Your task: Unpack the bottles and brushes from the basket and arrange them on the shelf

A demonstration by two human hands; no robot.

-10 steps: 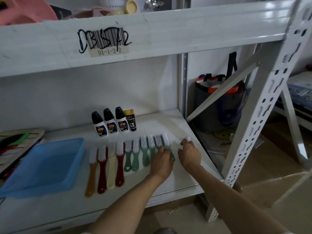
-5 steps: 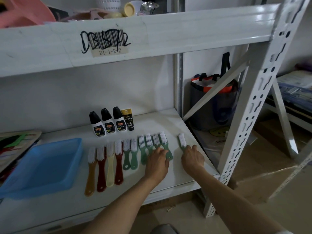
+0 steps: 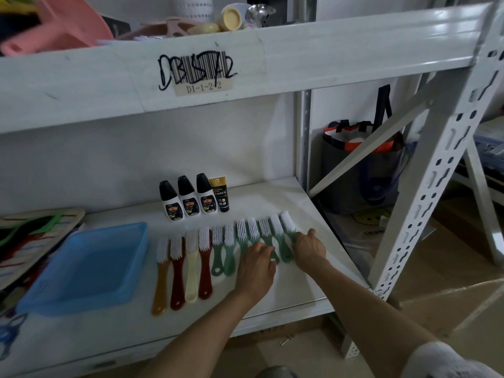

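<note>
Green brushes (image 3: 246,242) in tight row mid-shelf (image 3: 305,282), bristles rearward. Right hand (image 3: 309,248) pinching end brush (image 3: 286,236), presumably nudging it flush; left hand (image 3: 256,268) flat, loose on neighbouring handles, steadying. Bottles (image 3: 188,199) upright behind. Blue basket (image 3: 84,266) empty, left.

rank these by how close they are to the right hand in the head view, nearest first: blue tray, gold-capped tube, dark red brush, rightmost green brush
1. Rightmost green brush: touching the right hand, on its left.
2. Gold-capped tube: further back on the shelf, to the left.
3. Dark red brush: left, in the long-handled group.
4. Blue tray: far left of the shelf.

The tube and the dark red brush are fairly close in rank.
</note>
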